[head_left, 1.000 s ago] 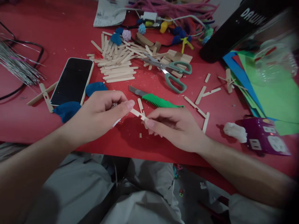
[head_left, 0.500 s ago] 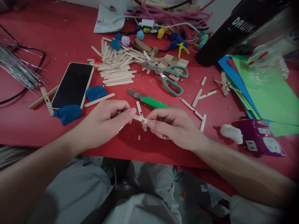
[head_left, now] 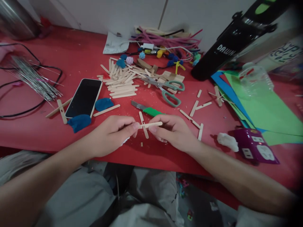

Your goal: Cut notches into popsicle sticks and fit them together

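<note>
My left hand (head_left: 120, 130) pinches the left end of a wooden craft stick (head_left: 153, 125) between thumb and forefinger. The thumb and curled fingers of my right hand (head_left: 174, 130) close on the same stick, whose rounded right end shows above the thumb. A second craft stick (head_left: 145, 133), with a notch cut near its middle, lies beneath it on the red table and crosses it at an angle. Just behind my right hand lies a green utility knife (head_left: 152, 111), its blade out to the left. A bit of white material (head_left: 126, 140) shows under my left hand.
Behind my hands are a pile of craft sticks (head_left: 123, 87) and scissors (head_left: 169, 90). A phone (head_left: 82, 98) and blue pieces (head_left: 79, 123) lie left. Several cut sticks (head_left: 194, 108), a purple box (head_left: 258, 146) and a black bottle (head_left: 220, 47) stand or lie right.
The held stick has turned so its right end now shows above my right thumb. My view has tilted upward, bringing in more of the wall and bottle.
</note>
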{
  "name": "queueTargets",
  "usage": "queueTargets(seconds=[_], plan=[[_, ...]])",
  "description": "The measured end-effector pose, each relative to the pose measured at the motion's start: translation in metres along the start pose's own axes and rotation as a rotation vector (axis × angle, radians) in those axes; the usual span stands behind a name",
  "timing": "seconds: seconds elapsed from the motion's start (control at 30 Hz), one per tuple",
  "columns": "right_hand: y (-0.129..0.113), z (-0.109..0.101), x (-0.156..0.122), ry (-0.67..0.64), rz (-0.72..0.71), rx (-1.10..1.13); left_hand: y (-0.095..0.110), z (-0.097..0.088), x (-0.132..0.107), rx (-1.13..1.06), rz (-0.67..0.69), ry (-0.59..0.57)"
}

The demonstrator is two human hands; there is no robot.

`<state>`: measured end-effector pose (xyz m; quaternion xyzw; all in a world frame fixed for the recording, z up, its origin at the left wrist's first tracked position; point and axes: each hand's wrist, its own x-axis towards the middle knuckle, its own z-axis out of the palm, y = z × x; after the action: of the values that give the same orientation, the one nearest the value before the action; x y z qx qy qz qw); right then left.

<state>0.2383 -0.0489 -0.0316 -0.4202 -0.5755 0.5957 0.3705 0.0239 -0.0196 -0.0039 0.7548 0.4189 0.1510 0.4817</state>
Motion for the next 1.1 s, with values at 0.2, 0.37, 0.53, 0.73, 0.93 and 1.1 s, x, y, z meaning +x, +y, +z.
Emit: queueTargets(seconds=[0.2,0.37,0.53,0.73,0.93,1.1], plan=[[-0.002,0.007,-0.001,0.045,-0.149,-0.172,-0.003,-0.002,-0.004,0.015,0.03,-0.047],[0.004,0.009,0.0,0.096,-0.279,-0.393,-0.004,-0.001,-0.005,-0.012,0.045,-0.034],[0.011,0.009,0.002,0.13,-0.354,-0.494,-0.003,-0.007,-0.005,0.037,0.049,0.052],[0.002,0.016,0.004,0.134,-0.251,-0.328,-0.001,-0.009,-0.009,0.054,0.039,0.098],[-0.008,0.022,0.014,0.081,-0.147,-0.092,0.001,-0.006,-0.01,-0.047,0.012,0.099],[0.0,0.027,0.023,0.115,-0.187,-0.004,0.001,-0.007,-0.009,-0.07,0.005,0.108]])
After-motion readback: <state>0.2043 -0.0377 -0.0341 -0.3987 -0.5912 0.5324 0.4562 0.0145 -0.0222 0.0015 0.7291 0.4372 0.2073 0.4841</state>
